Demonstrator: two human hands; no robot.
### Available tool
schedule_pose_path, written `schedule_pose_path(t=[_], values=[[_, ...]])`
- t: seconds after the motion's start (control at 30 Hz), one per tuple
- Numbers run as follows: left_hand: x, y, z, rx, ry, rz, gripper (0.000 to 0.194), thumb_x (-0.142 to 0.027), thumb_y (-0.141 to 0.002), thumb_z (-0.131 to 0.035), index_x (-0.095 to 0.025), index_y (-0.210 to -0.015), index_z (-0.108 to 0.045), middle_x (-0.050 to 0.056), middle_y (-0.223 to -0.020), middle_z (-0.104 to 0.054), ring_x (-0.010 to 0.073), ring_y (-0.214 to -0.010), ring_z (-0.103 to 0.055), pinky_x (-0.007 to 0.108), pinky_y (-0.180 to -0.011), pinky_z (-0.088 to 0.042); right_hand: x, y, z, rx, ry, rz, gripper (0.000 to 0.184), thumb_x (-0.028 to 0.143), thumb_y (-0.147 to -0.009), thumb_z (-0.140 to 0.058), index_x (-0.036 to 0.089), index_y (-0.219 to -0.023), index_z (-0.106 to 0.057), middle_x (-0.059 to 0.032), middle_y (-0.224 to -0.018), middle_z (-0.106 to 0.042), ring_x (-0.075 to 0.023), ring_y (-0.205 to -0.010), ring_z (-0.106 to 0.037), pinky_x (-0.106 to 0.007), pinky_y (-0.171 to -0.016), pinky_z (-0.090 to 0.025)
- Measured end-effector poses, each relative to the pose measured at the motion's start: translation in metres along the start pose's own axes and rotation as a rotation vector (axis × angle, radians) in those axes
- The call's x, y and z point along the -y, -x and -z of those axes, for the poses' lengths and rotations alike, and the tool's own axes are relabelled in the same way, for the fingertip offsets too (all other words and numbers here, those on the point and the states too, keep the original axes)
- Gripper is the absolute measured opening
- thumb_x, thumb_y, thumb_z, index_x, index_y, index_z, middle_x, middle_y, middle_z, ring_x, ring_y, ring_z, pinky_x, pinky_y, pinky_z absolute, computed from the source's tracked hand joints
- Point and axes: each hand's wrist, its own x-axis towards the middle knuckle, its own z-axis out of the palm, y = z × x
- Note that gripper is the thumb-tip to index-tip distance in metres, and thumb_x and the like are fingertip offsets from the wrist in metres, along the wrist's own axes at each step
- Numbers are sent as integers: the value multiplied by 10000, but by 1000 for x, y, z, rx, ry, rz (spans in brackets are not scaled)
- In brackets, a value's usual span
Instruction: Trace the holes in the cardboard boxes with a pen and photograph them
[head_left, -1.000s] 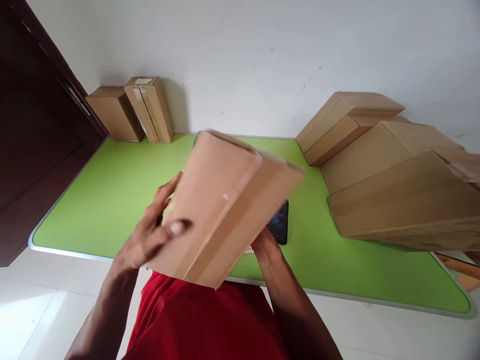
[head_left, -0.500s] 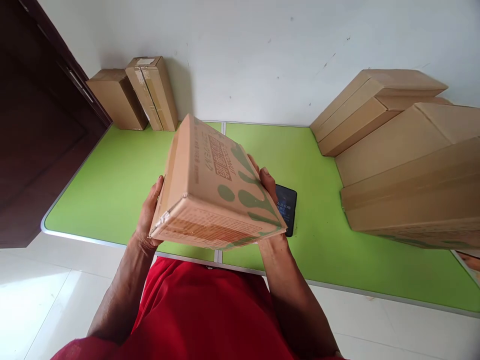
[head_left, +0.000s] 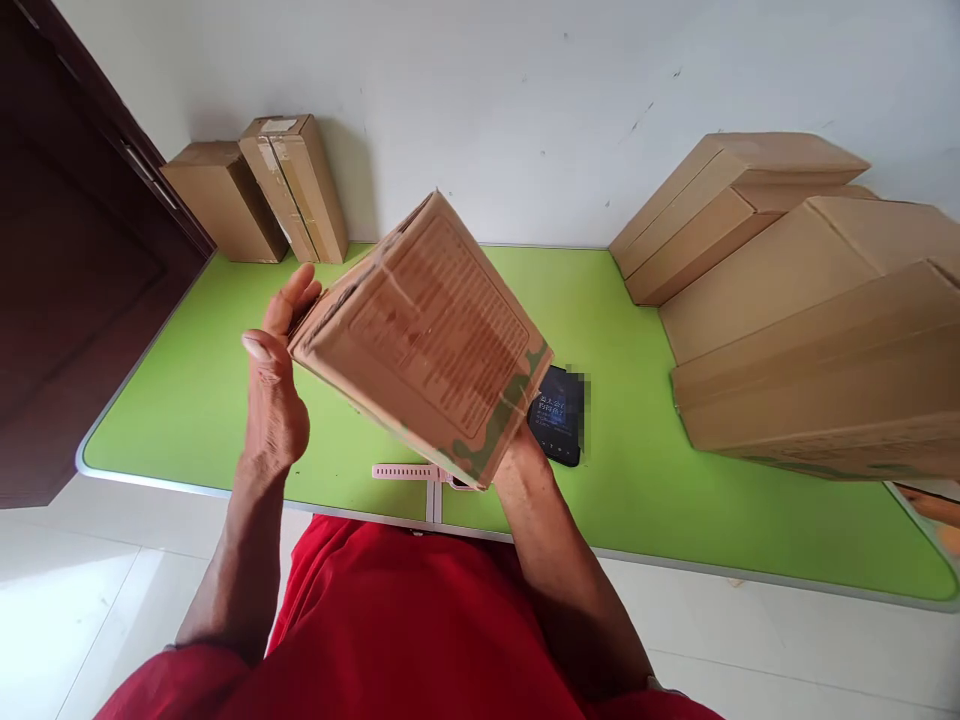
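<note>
A cardboard box (head_left: 427,330) with reddish printing and green patches is held tilted above the green table (head_left: 225,370), its printed side facing me. My right hand (head_left: 519,445) supports it from the lower right; the fingers are hidden behind the box. At the box's left edge, my left hand (head_left: 281,370) is open, thumb apart, with fingertips at the corner. Under the box's lower edge a pink watch strap (head_left: 405,471) lies on the table, partly covered. A dark phone (head_left: 559,415) with a lit screen rests just right of the box.
Two cardboard boxes, a plain one (head_left: 225,200) and a taped one (head_left: 294,190), stand at the back left by the wall. Several larger cartons (head_left: 810,370) lean together on the right side. A dark door (head_left: 75,250) is at the left.
The box has turned so its printed end faces me more, and its lower part has swung right. My left hand has loosened from its side. The pink strap has come into view.
</note>
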Motion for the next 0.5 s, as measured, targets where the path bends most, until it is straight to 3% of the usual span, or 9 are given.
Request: schedule_pose_path(t=[0.13, 0.23, 0.3, 0.4, 0.5], values=[[-11, -12, 17, 82, -162, -75, 818, -948, -971, -431, -357, -1446, -738, 80, -1233, -766, 398, -1377, -687, 541, -1234, -526, 7, 2, 3, 0, -56, -13, 808, 1116, -800, -434, 336, -839, -638, -51, -808, -732, -344, -961, -766, -495, -769, -685], [-16, -22, 27, 68, -242, 24, 838, -974, -958, -381, -276, -1134, -810, 77, -1039, -757, 371, -1190, -736, 487, -1129, -583, 19, 4, 4, 25, 4, 57, 957, 1150, -791, -300, 326, -995, -740, -65, -874, -767, -337, -998, -792, -454, -732, -673], [-12, -28, 32, 54, -299, 137, 866, -986, -954, -367, -247, -1059, -806, 69, -1012, -769, 374, -1170, -728, 495, -1111, -589, 26, 5, 5, 34, 48, 78, 1061, 1164, -772, -219, 293, -1005, -779, -78, -830, -748, -305, -887, -793, -392, -630, -624], [5, -31, 38, 126, -320, 283, 888, -974, -958, -412, -206, -1116, -830, 86, -998, -809, 396, -1114, -742, 546, -1077, -610, 32, 6, 8, -11, 84, 132, 1072, 1187, -723, -266, 269, -917, -784, -54, -770, -694, -180, -568, -643, -302, -422, -393], [32, -26, 36, 166, -189, 337, 887, -960, -955, -449, -211, -1233, -835, 122, -1031, -836, 401, -1055, -773, 550, -990, -657, 34, 2, 12, -92, 133, 184, 860, 1095, -763, -565, 264, -863, -760, 11, -668, -587, -96, -431, -408, -286, -394, -180]])
